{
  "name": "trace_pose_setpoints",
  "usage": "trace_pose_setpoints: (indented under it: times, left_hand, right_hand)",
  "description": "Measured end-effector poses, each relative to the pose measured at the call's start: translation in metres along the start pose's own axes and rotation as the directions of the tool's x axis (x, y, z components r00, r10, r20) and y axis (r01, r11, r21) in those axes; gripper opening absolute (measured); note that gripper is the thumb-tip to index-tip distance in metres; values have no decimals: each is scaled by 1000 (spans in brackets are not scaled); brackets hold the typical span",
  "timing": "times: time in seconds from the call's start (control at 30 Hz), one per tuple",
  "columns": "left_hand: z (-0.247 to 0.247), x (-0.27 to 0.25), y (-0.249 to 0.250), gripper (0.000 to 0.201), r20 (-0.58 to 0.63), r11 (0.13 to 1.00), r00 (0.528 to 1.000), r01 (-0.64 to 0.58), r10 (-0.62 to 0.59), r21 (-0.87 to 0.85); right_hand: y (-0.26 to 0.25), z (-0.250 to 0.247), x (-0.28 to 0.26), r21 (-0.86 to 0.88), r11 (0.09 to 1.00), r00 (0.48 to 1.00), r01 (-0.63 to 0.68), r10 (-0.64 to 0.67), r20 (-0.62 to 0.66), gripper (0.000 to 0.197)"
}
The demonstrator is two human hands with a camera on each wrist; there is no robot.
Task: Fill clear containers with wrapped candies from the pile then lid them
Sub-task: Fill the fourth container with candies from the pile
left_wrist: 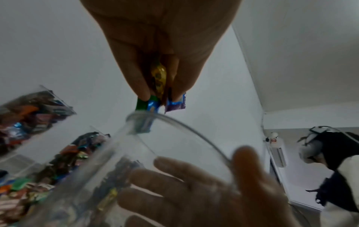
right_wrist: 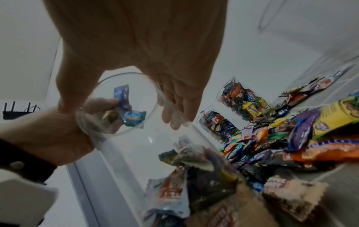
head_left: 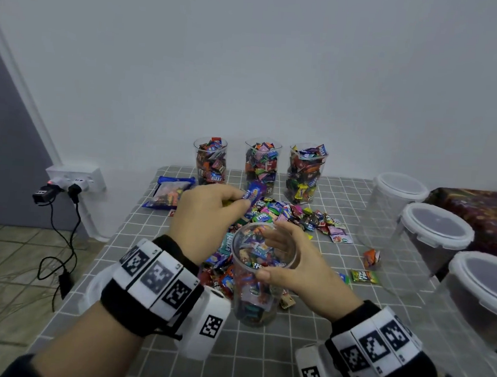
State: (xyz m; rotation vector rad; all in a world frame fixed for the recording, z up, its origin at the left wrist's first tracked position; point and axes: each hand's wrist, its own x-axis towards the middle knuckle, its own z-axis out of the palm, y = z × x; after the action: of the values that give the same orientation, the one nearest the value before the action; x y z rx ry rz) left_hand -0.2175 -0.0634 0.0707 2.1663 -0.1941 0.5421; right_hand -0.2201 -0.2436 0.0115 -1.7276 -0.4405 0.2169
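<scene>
A clear cup point(head_left: 256, 289), partly filled with wrapped candies, stands on the grey checked tablecloth point(head_left: 282, 361). My right hand point(head_left: 266, 253) grips it around the rim, thumb near me and fingers on the far side. My left hand point(head_left: 240, 201) hovers just behind and left of the rim, pinching a few candies; a purple one point(head_left: 254, 193) sticks out. In the left wrist view the left hand point(left_wrist: 161, 95) holds yellow, blue and purple wrappers point(left_wrist: 159, 79) right above the cup rim point(left_wrist: 186, 127). The candy pile point(head_left: 286, 217) lies behind the cup. In the right wrist view my right hand point(right_wrist: 120, 115) circles the cup point(right_wrist: 136, 153).
Three full clear cups point(head_left: 262, 165) stand in a row against the wall. A blue candy bag point(head_left: 170, 191) lies at the left. Three lidded clear tubs point(head_left: 435, 231) line the right edge. Loose candies point(head_left: 364, 276) lie to the right. A power strip point(head_left: 74, 177) is left of the table.
</scene>
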Motion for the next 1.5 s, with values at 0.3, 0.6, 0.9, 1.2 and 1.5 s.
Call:
trace_pose_setpoints:
  times: [0.3,0.6,0.9,1.2,1.5]
  left_hand:
    - [10,-17,12,13,211,992,977,-48,22,119]
    - [8,-16,13,18,274,989,961,-74,36,129]
    - [8,-12,-7,30,45,990,998,41,-35,-137]
    - [7,8,-66,41,169,915,923,291,-345,280]
    - [29,6,-104,91,390,747,717,270,-577,608]
  right_hand:
    - [-3,1,-1,6,1000,1000,21,-21,16,70]
    - [1,1,1,10,1000,1000,19,-19,6,74]
    - [4,0,2,-62,998,1000,-19,19,-2,79]
    - [-10,-26,9,-250,968,994,7,-34,-103,68]
    - [18,-66,35,-860,428,909,-279,406,-93,85]
